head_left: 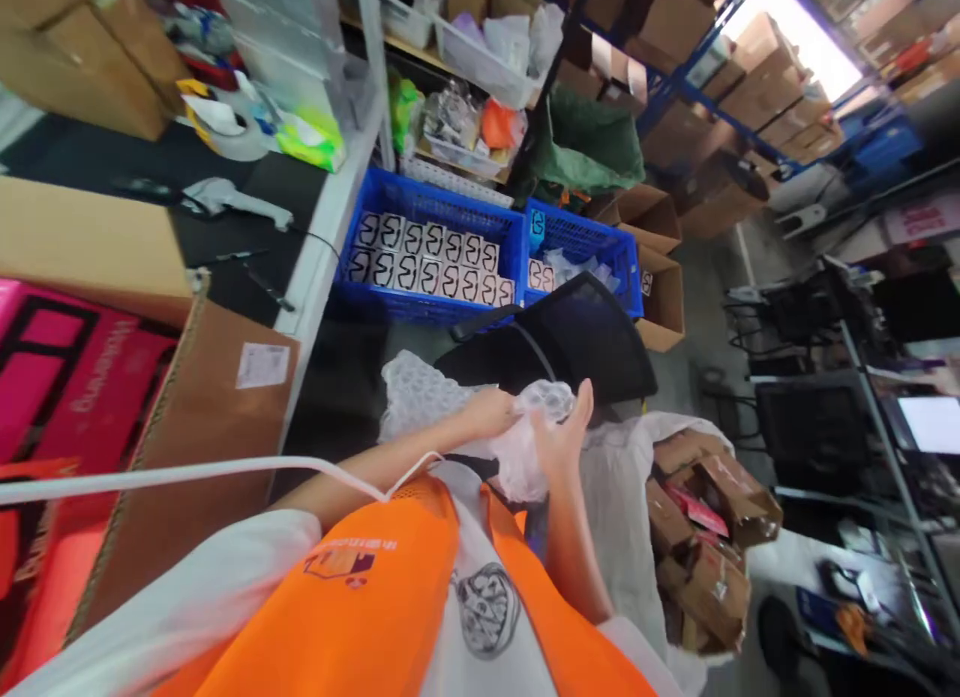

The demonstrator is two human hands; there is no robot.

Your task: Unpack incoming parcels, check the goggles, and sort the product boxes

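In front of my chest I hold a bundle of clear bubble wrap [551,400] between both hands. My left hand [491,414] grips its left side, with the fingers closed on the plastic. On the bundle's right side, my right hand [564,432] presses against it, thumb and fingers around the film. A wide loose piece of the wrap [420,387] spreads out to the left, past my left wrist. More crumpled film [519,467] hangs below the hands. Whether anything is inside the bundle I cannot tell.
Beyond a black mesh chair [592,337] stand two blue crates [442,192], the left one filled with small printed boxes [427,239]. A white sack [619,537] of flattened cardboard is at my right. Left are a large carton [202,407] and a dark table [247,217] with a scanner [232,199].
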